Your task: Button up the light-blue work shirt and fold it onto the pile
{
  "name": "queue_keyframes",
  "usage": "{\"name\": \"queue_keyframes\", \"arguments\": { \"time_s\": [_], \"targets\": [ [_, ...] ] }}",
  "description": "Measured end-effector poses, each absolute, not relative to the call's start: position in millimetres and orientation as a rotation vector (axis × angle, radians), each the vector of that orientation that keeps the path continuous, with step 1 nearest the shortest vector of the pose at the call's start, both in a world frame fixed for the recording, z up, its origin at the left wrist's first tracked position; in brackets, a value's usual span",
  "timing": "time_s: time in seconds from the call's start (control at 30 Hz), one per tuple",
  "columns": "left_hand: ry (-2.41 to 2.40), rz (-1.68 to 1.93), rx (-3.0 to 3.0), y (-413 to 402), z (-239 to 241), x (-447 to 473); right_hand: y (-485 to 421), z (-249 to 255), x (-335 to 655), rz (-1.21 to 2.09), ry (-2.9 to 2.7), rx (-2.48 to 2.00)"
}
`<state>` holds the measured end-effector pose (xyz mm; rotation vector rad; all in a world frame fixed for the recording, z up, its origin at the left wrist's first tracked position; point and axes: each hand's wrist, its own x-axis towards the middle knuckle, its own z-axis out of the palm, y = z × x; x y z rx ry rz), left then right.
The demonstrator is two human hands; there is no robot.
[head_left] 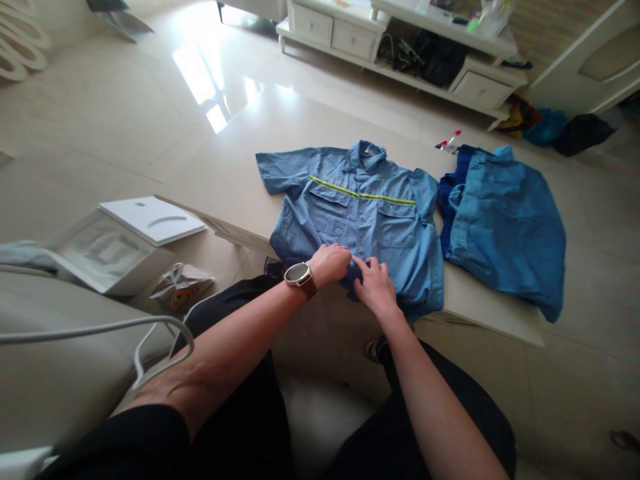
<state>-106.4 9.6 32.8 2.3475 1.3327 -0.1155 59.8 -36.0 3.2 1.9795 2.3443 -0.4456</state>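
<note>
While the shirt [360, 213] lies flat on the surface [240, 167], left hand [330, 263] and right hand [374, 287] pinch its 6 o'clock hem, apparently to straighten it

This is a home, most likely a living room. A glossy, pale tiled floor [115, 113] reflects daylight from a window. Along the far wall stands a low white cabinet [400, 40] with drawers and an open shelf stuffed with cables and dark gear, the kind that carries a television. A low, cream-coloured worktop [240, 167] like a coffee table sits in the middle of the room, with clothes spread on it. A pale sofa [60, 347] fills the near left corner. A white panelled door [590, 60] stands at the right, with bags [550, 127] dumped on the floor beside it.
</note>
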Motion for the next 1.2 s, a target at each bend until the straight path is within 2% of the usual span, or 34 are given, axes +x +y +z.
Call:
{"name": "queue_keyframes", "arguments": {
  "time_s": [0.2, 0.5, 0.87, 1.2],
  "targets": [
    [1.338, -0.079, 2.361, 10, 26, -108, -21, 5, 50, -0.34, 2.314, 1.989],
    [1.348, -0.076, 2.332, 8, 29, -106, -6, 0, 71, -0.671, 2.277, 2.096],
    [1.362, 0.138, 2.325, 15, -9, -83, -9, 12, 86, -0.952, 2.407, 2.197],
    [1.424, 0.202, 2.228, 11, -26, -72, -21, 20, 91, -0.995, 2.518, 2.212]
  ]
}}
